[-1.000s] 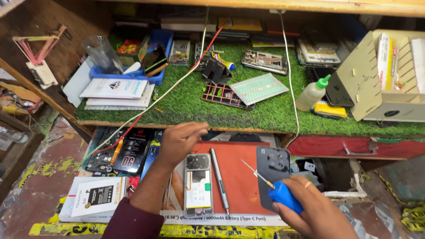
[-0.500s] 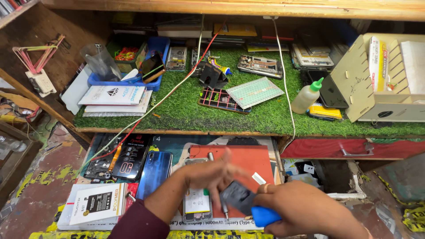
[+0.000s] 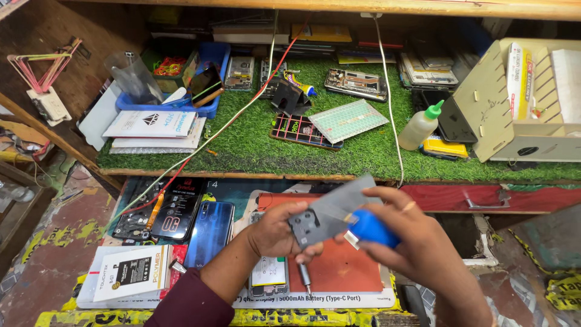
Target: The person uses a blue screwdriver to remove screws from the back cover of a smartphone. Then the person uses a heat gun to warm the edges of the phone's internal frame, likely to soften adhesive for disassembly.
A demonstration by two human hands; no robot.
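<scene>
Both hands meet above the red work mat [image 3: 342, 275]. My left hand [image 3: 273, 231] grips the lower end of a grey phone back cover [image 3: 327, 217], which is tilted and raised off the mat. My right hand [image 3: 423, 248] is closed around a blue-handled screwdriver [image 3: 372, 229], pressed against the cover's right side; its tip is hidden. Below the hands, an opened phone [image 3: 269, 280] lies flat on the mat, with a thin metal tool [image 3: 305, 280] beside it.
A blue phone [image 3: 210, 233], a dark phone [image 3: 178, 209] and a battery box [image 3: 133, 272] lie to the left. The green turf shelf [image 3: 242, 151] behind holds phone parts, a squeeze bottle [image 3: 422, 125], a blue tray [image 3: 203, 109] and a cardboard organiser [image 3: 520, 103]. Cables [image 3: 200, 145] hang across it.
My left hand left the opened phone on the mat and rose to take the grey cover. My right hand carried the cover and screwdriver from the lower right up to the middle.
</scene>
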